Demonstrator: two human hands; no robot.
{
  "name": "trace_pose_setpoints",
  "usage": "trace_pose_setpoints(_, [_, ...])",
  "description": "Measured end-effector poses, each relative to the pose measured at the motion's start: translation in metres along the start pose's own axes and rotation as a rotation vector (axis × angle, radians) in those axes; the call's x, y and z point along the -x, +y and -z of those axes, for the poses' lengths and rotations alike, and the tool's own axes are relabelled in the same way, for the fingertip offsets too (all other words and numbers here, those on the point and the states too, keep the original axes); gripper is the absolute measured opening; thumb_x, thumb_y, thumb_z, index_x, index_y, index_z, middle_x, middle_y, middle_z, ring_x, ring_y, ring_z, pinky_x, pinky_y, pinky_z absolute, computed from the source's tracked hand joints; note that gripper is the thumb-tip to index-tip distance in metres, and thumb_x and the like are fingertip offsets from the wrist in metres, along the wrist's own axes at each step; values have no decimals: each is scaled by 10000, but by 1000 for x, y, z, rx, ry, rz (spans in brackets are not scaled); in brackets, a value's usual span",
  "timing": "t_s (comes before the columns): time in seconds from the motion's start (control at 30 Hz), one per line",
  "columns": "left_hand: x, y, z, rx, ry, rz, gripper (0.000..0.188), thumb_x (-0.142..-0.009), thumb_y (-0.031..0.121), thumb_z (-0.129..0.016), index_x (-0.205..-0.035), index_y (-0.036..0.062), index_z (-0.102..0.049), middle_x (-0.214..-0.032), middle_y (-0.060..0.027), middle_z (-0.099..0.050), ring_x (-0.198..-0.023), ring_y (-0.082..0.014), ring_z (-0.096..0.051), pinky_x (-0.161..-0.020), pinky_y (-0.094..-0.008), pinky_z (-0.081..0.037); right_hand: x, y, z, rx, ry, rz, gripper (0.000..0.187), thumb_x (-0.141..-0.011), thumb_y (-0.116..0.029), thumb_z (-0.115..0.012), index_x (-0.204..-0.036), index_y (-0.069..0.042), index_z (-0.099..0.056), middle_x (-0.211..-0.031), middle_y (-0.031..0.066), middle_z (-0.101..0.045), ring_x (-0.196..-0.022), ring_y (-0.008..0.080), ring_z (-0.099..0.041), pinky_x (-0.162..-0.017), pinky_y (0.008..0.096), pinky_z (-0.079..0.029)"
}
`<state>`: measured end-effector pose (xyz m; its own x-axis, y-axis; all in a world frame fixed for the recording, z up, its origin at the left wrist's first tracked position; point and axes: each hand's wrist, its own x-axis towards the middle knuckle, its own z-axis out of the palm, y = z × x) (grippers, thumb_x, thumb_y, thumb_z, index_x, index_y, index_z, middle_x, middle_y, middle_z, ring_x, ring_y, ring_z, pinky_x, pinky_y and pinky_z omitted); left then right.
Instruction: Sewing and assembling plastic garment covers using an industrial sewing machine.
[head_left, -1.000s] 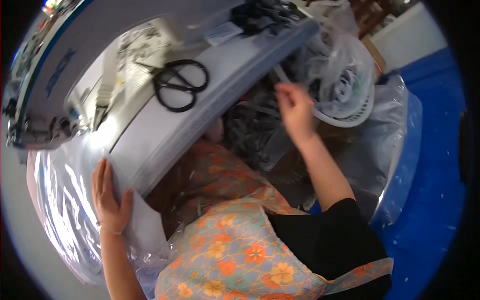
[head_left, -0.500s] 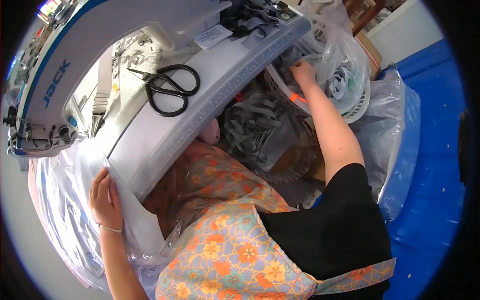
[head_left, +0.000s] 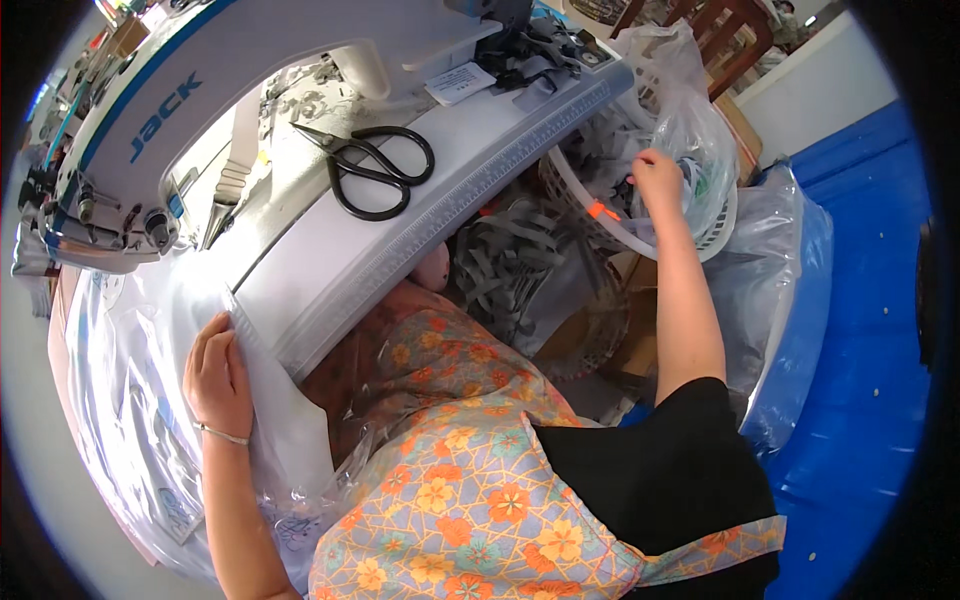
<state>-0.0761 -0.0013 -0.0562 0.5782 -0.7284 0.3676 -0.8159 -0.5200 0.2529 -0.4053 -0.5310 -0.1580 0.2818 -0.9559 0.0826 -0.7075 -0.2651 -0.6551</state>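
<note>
My left hand point(head_left: 218, 375) lies with its fingers stretched out along the left edge of the white table, beside a heap of clear plastic sheeting point(head_left: 115, 370). Out to the right, my right hand point(head_left: 660, 182) is over a white plastic basket point(head_left: 727, 222), fingers pinched together. A small dark bit shows at its fingertips, too small to name. Grey strips point(head_left: 603, 150) and a clear plastic bag point(head_left: 690, 115) fill the basket, and an orange tie point(head_left: 602, 210) hangs on its rim.
Black-handled scissors point(head_left: 383, 172) lie on the sewing machine table point(head_left: 300, 240), under the arm of a white sewing machine point(head_left: 150, 135). A ruler strip point(head_left: 470, 172) follows the table's front edge. Below are grey strip scraps point(head_left: 510, 245). A blue sheet point(head_left: 850, 300) covers the floor at right.
My right hand has shifted right and slightly down within the basket, drawing back from the grey strips. My left hand stays at the table edge. The whole view has shifted slightly.
</note>
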Motion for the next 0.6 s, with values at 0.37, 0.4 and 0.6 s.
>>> trace_pose_setpoints(0.37, [-1,8,8,9,10,-13,90,-869,-19,-598,-935,-5,-657,-1122,-166,-693,-997,-347,-670,-874,-407,-535,67,-103,53,-1023,161,362,118,-956,-5,-535,-1065,20,-574,-1015,143,-670,-885,233,-710,-785,316,-548])
trace_pose_setpoints(0.4, [1,8,12,16,-7,34,93,-867,-22,-592,-933,-3,-654,-1112,-168,-693,-972,-364,-665,-860,-414,-536,79,-133,46,-1063,141,318,118,-956,-5,-535,-1065,20,-574,-1015,143,-670,-885,233,-710,-785,316,-548])
trace_pose_setpoints(0.6, [-12,-33,63,492,-124,483,114,-935,85,-610,-934,-28,-626,-963,-104,-712,-954,-176,-677,-876,-321,-518,191,-314,-66,-506,-505,1098,271,-952,-86,-627,-1219,-47,-645,-1162,134,-669,-1114,263,-644,-954,355,-491])
